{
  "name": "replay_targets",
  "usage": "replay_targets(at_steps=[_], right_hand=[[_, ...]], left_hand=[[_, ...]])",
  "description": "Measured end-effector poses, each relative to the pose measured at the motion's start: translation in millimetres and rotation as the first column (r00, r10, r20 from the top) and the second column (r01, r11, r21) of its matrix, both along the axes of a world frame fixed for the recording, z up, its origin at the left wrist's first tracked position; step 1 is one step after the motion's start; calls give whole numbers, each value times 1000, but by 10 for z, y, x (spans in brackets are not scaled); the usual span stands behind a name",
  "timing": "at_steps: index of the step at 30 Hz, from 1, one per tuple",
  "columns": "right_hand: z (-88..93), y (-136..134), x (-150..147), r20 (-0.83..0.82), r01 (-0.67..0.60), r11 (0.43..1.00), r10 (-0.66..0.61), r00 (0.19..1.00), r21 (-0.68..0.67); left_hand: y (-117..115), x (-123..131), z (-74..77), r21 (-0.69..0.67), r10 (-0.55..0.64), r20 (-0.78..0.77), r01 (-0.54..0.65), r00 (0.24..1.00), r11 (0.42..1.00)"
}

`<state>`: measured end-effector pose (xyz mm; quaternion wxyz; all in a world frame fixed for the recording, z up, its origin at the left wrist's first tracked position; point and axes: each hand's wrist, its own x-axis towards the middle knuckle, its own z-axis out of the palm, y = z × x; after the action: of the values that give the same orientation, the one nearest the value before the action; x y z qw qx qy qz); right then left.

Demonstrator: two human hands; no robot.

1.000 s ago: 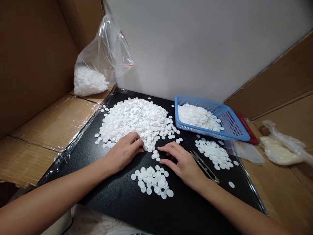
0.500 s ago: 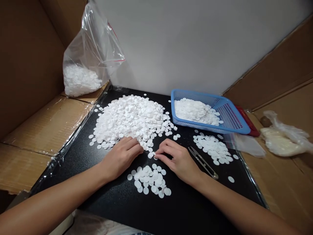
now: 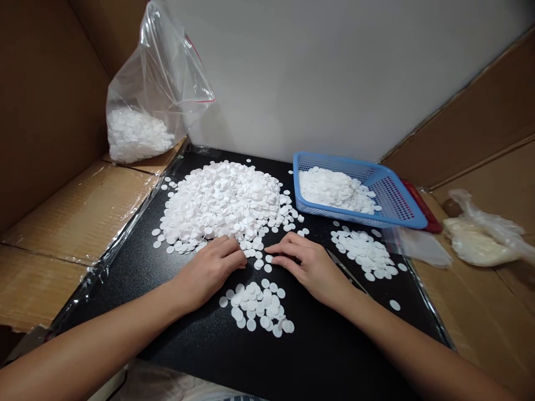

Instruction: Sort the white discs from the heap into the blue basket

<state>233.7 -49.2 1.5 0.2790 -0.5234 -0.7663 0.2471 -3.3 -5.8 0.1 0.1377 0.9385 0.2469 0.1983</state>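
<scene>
A large heap of small white discs (image 3: 228,192) covers the back of the black tabletop (image 3: 175,340). My left hand (image 3: 215,267) rests at the heap's front edge, its fingers curled in and the fingertips hidden, so whatever they hold cannot be made out. Just right of it, a few loose discs (image 3: 259,263) lie flat. My right hand (image 3: 307,264) is beside them, thumb and forefinger slightly apart, the tips at a single disc (image 3: 268,259) on the table. Nearer to me, between the forearms, is a smaller scatter of discs (image 3: 259,303).
A blue plastic basket (image 3: 298,192) holding discs stands at the back right. Before it lie another disc pile (image 3: 363,253) and metal thread snips (image 3: 345,270), partly behind my right hand. A clear bag of discs (image 3: 137,136) stands on cardboard at left; another bag (image 3: 480,239) lies at right.
My right thumb and forefinger have parted from the loose discs and drawn slightly right, now covering more of the snips. The loose discs between the hands have shifted a little.
</scene>
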Motion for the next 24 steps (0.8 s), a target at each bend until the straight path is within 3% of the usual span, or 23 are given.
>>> replay_targets(at_steps=[2, 5, 8, 10, 13, 18, 24], right_hand=[[-5, -16, -11, -24, -51, 998, 52, 998, 34], [6, -33, -30, -82, -87, 995, 91, 992, 47], [52, -44, -26, -106, -61, 996, 55, 993, -60], [89, -51, -4, -81, -8, 990, -3, 997, -140], [134, -58, 49, 1, 61, 979, -62, 998, -197], [154, -59, 104, 111, 59, 986, -42, 993, -158], [79, -61, 30, 0, -50, 997, 50, 999, -53]], left_hand=[[-5, -16, 8, -19, -15, 21, 16, 1000, 1000], [5, -41, 50, -196, 7, 102, 13, 995, 981], [29, -62, 119, -406, 6, 139, 51, 990, 912], [45, -71, 157, -453, -50, 97, 89, 994, 887], [57, -89, 178, -443, -107, 11, 101, 994, 891], [45, -109, 159, -444, -38, -28, 22, 999, 896], [5, 119, 120, -144, -63, -32, 58, 997, 988]])
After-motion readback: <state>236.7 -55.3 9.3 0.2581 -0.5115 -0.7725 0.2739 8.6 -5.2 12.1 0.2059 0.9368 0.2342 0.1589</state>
